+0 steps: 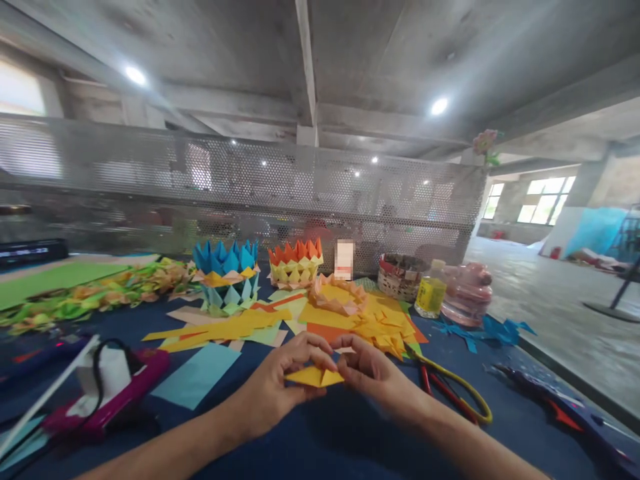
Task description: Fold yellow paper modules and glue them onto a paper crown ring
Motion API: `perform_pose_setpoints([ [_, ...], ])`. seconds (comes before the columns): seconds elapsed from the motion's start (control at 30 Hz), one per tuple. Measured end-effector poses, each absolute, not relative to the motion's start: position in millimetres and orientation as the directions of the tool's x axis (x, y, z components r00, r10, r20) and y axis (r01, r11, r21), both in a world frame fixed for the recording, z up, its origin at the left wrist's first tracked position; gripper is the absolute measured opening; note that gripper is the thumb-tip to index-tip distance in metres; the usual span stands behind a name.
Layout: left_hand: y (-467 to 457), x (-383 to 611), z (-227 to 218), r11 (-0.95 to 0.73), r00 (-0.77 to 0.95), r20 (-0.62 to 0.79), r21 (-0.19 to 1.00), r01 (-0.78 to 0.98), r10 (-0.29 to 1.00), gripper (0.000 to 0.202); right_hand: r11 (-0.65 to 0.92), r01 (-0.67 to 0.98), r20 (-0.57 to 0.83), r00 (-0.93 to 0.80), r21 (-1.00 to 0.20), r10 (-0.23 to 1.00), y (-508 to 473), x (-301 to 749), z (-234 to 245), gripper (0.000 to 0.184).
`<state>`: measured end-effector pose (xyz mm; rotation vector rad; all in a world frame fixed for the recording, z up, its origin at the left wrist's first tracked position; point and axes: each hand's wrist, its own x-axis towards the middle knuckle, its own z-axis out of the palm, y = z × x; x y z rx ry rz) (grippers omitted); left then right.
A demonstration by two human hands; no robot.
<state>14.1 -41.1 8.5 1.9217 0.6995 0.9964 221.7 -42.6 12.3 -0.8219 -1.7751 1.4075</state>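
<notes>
Toward the left edge of the dark blue tabletop (340, 447), a magenta power strip (157, 370) carries a white plug block (107, 373) and a black cord. To its right a light-blue paper sheet (197, 375) lies flat, and beyond that, toward the far edge, stands a blue-and-green pointed paper basket (225, 293). Long yellow strips (225, 327) are spread next to it.

At the middle, on the near side, the left hand (273, 380) grips a small folded yellow paper (313, 378), fingers curled over the top and thumb beneath. The right hand (377, 377) has thumb and fingertips closed on its right end. The piece is held above the tabletop, creases facing up. A firm left grip should keep the layers from sliding; the right fingertips do best to match the edges first, then press along the crease from middle to point, without tugging.

Behind the right hand lie yellow folded pieces (383, 332); farther right, scissors (475, 397) with yellow and red handles, and a dark blue tool (545, 393) by the right edge.
</notes>
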Motion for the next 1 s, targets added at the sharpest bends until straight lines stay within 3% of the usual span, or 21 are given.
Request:
perform_pose_setpoints([
  [0.1, -36.5, 21.7, 13.9, -0.516, 0.509, 0.422, 0.855, 0.052, 0.75, 0.005, 0.191, 0.056, 0.133, -0.531, -0.98, 0.837, -41.2, 222.9, 12.1, 0.051],
  [0.23, -30.1, 18.6, 16.0, -0.392, 0.418, 0.355, 0.92, 0.005, 0.837, 0.015, 0.321, 0.264, 0.182, -0.443, -0.91, 0.878, -42.2, 224.1, 12.7, 0.035],
  [0.4, -20.5, -0.1, 17.7, -0.322, 0.277, 0.266, 0.93, 0.18, 0.923, 0.031, 0.487, 0.654, 0.401, -0.292, -0.578, 0.868, -27.3, 230.1, 24.7, 0.013],
  [0.53, -12.4, -8.3, 17.0, -0.327, 0.215, 0.287, 0.928, 0.181, 0.934, 0.038, 0.403, 0.894, 0.399, -0.303, -0.195, 0.865, 11.6, 231.7, 42.2, 0.018],
  [0.73, -7.1, -11.4, 16.4, -0.372, 0.16, 0.348, 0.914, 0.159, 0.924, 0.034, 0.254, 0.967, 0.264, -0.253, 0.03, 0.931, 76.9, 218.0, 45.1, 0.033],
  [0.87, -7.1, -14.2, 20.0, -0.396, 0.149, 0.376, 0.907, 0.141, 0.915, 0.028, 0.221, 0.968, 0.198, -0.241, 0.121, 0.95, 96.0, 210.6, 37.3, 0.032],
  [1.0, -9.0, -16.7, 25.4, -0.414, 0.14, 0.4, 0.907, 0.081, 0.906, 0.024, 0.249, 0.954, 0.218, -0.282, 0.166, 0.935, 89.5, 205.1, 42.1, 0.024],
])
